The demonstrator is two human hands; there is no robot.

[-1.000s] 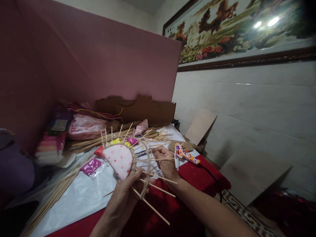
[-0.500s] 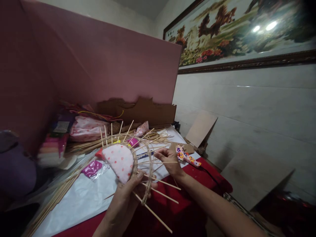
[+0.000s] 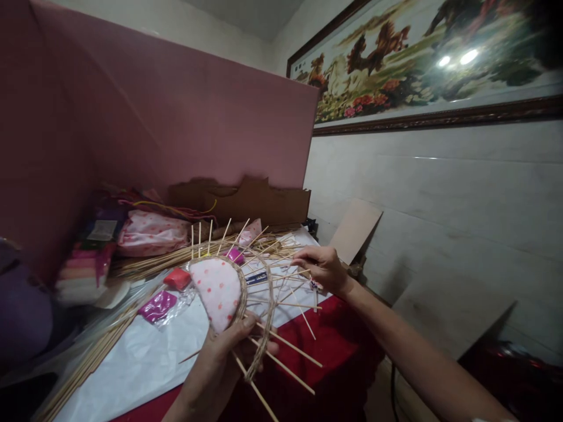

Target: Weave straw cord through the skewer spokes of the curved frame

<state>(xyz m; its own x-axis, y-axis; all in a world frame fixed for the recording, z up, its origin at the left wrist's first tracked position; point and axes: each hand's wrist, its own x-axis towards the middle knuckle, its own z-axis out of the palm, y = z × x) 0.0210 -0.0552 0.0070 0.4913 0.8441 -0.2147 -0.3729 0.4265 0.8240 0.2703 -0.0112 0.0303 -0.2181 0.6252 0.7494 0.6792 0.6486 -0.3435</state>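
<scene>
My left hand (image 3: 233,351) grips a half-round woven craft piece by its lower edge, thumb on top and fingers beneath. Its middle is a padded white fabric half-disc (image 3: 216,293) with red dots. Thin wooden sticks fan out from it, crossed by an outer twine arc (image 3: 270,293). My right hand (image 3: 323,266) is closed in a pinch just right of the outer stick ends; whatever lies between the fingertips is too small to make out. Below that hand, a flower-patterned glue gun (image 3: 315,286) shows only in part.
White sheeting (image 3: 145,357) covers part of the red-clothed table (image 3: 325,346). Bundled sticks (image 3: 153,261), a red packet (image 3: 177,279), a magenta packet (image 3: 157,306) and dotted fabric (image 3: 152,231) lie left and behind. Cardboard (image 3: 255,202) stands at the back; a board (image 3: 356,228) leans on the wall.
My right hand has moved right and slightly up, away from the twine arc, and now hides most of the glue gun. My left hand still holds the craft piece, which has turned slightly.
</scene>
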